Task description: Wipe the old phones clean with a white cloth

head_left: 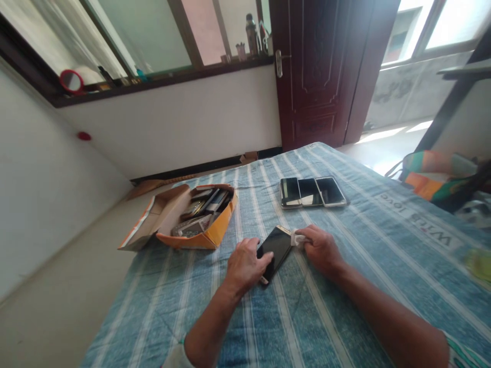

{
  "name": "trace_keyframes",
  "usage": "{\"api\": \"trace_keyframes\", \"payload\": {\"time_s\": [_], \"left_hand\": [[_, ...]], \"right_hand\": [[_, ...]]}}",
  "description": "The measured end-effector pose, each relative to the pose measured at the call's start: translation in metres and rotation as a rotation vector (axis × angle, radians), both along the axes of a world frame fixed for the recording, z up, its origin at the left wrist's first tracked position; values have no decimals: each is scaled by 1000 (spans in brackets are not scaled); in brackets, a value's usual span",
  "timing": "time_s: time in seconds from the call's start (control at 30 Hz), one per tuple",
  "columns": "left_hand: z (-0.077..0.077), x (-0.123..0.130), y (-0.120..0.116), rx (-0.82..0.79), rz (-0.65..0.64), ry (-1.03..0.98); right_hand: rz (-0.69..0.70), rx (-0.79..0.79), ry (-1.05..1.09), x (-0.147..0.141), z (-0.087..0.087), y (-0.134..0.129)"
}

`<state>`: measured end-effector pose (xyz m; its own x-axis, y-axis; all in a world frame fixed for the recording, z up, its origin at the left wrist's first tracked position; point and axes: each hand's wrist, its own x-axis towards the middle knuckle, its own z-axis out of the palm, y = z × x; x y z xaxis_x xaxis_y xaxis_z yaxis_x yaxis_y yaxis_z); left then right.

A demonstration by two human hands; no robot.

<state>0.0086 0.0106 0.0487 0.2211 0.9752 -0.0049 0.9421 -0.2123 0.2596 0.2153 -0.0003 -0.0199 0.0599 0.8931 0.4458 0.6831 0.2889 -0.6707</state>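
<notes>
A dark-screened smartphone (pixel 281 246) with gold-coloured ends lies at a slant on the striped blue bedspread (pixel 264 327). My left hand (pixel 245 263) grips its lower left side, the thumb across the glass and the fingers along the far edge. At the phone's upper right edge, my right hand (pixel 322 250) pinches a small crumpled white tissue or cloth (pixel 297 238), which touches the edge or sits just beside it. Farther back lie three more phones in a row: a dark one (pixel 290 193), a middle one (pixel 310 192) and a white-framed one (pixel 331 191).
To the left stands an open orange cardboard box (pixel 220 225), its lid folded outward, with several phones and flat items inside. Behind the bed are a wall and a dark red door (pixel 318 66). Colourful fabric (pixel 433 174) is at the right.
</notes>
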Motion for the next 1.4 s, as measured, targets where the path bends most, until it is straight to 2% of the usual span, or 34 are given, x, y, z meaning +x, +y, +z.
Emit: {"api": "trace_keyframes", "payload": {"time_s": [0.23,0.43,0.57,0.67,0.83,0.97,1.13,1.4], "left_hand": [[6,23,25,-116,21,79],[5,19,29,-181,70,71],[2,20,27,-169,82,37],[2,25,20,-114,80,15],[15,32,2,-81,33,-4],[19,28,-18,-84,-44,-148],[11,17,-46,4,5,-359],[-11,13,-73,232,22,-479]], "right_hand": [[6,3,-2,-3,-4,3],[-7,2,-20,-4,-4,2],[-14,1,-4,-5,-4,2],[-23,12,23,-5,-5,3],[-39,46,122,-1,-3,6],[-58,54,161,2,-1,7],[-76,117,167,3,2,6],[-49,396,86,10,15,0]]}}
